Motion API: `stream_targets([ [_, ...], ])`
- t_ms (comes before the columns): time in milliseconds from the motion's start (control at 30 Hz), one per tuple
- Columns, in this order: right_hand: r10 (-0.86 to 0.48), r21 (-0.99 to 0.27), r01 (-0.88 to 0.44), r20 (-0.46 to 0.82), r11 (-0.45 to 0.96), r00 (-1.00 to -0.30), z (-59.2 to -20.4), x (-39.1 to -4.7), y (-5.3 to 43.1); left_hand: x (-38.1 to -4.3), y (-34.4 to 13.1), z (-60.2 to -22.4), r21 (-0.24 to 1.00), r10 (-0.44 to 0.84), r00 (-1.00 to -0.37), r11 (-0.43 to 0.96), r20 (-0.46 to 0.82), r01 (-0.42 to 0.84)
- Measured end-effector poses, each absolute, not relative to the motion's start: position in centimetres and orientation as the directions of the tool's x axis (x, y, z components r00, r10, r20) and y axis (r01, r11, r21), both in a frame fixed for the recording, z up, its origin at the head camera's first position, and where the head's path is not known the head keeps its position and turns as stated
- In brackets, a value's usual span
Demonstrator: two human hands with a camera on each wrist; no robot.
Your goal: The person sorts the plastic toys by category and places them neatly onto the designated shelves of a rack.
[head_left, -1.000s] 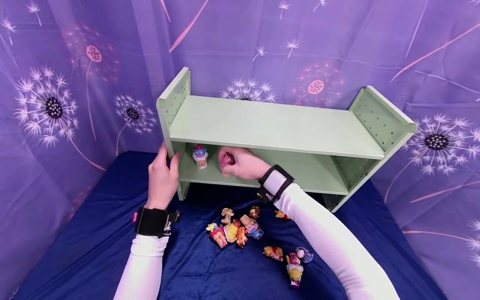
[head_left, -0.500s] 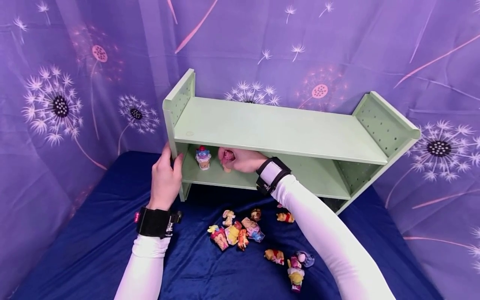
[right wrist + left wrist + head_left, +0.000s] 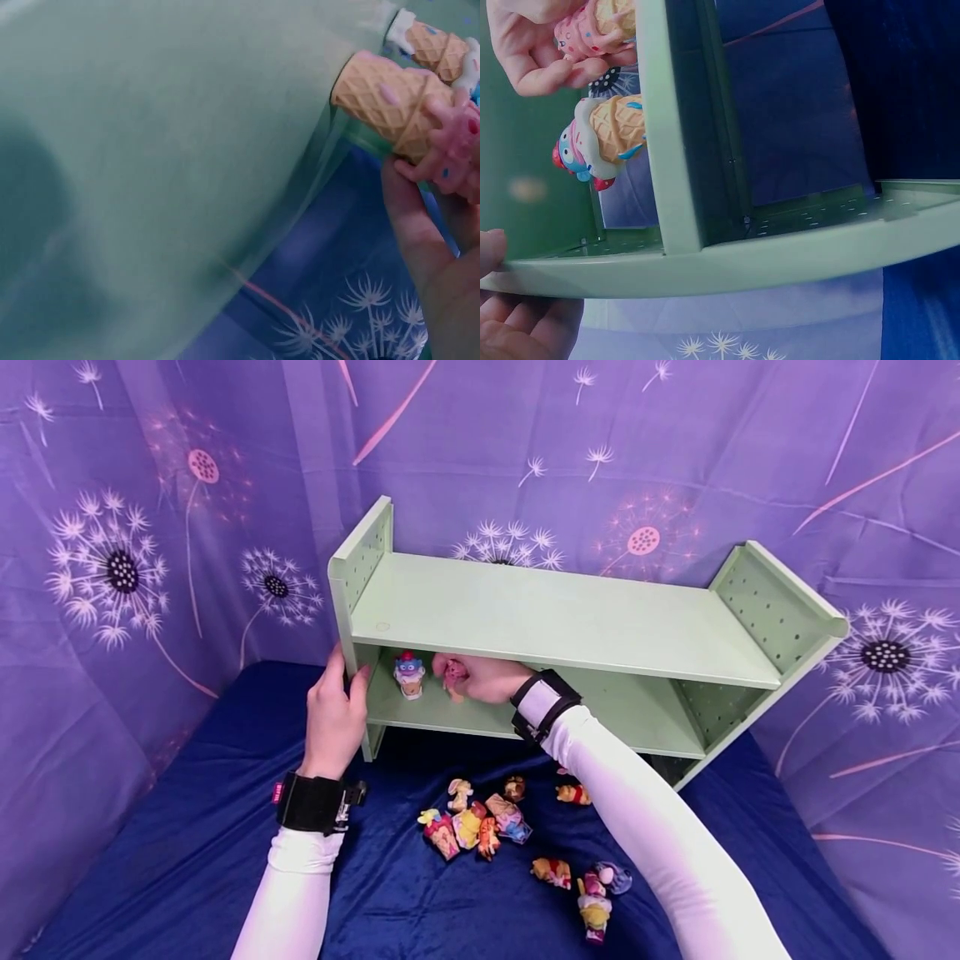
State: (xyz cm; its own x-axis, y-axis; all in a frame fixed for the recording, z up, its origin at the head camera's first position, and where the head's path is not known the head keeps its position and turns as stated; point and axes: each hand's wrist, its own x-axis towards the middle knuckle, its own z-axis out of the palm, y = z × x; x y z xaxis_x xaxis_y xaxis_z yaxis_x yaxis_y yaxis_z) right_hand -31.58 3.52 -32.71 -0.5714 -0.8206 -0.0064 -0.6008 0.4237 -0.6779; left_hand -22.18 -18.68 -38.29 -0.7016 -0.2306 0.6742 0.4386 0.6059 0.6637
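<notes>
My left hand (image 3: 333, 727) grips the left side panel of the pale green shelf (image 3: 566, 612), thumb inside and fingers outside. In the lower compartment, my right hand (image 3: 487, 680) holds a pink ice-cream-cone figurine (image 3: 454, 675), upright, its waffle-cone base (image 3: 386, 94) right at the shelf board. My fingers hide part of its pink top. To its left stands a blue-headed ice-cream-cone figurine (image 3: 409, 677) with a red top and white frosting. Both figurines show sideways in the left wrist view, the blue-headed one (image 3: 615, 129) nearer the side panel.
On the dark blue cloth (image 3: 420, 910) in front lies a cluster of small figurines (image 3: 468, 825). More lie to the right, among them an orange-and-red figurine (image 3: 552, 872) and a yellow-topped one (image 3: 595, 914). The upper board hangs over my right hand. A purple curtain (image 3: 480, 435) stands behind.
The head view has shifted slightly. My right hand has eased the pink figurine a little back and toward the blue-headed one. My left hand keeps its grip on the side panel.
</notes>
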Motion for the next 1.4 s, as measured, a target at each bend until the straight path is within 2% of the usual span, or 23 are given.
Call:
stream_targets([
  [433,-0.795,-0.642,-0.596,-0.036,0.483,-0.605,-33.1,-31.6,3.9,-22.5,-18.4,-38.4,0.663,-0.22,-0.708,0.604,0.672,0.442],
  [767,-0.785,-0.71,-0.538,-0.033,0.454,-0.619,-33.0,-31.4,4.8,-22.6,-18.0,-38.3,0.655,-0.224,-0.696,0.609,0.682,0.447],
  [900,-0.762,-0.639,-0.589,0.006,0.495,-0.647,-32.9,-30.9,5.5,-22.6,-18.0,-38.3,0.66,-0.226,-0.7,0.607,0.678,0.443],
  [967,-0.759,-0.562,-0.644,0.045,0.518,-0.65,-32.8,-30.4,6.0,-22.5,-18.0,-38.4,0.661,-0.226,-0.699,0.603,0.678,0.446],
  [1100,-0.786,-0.437,-0.747,0.131,0.502,-0.605,-32.8,-29.4,7.2,-22.5,-18.1,-38.4,0.659,-0.225,-0.697,0.604,0.681,0.449],
  [1400,-0.769,-0.364,-0.793,0.248,0.489,-0.589,-32.4,-25.4,11.6,-22.3,-18.5,-38.5,0.658,-0.23,-0.693,0.605,0.684,0.448],
])
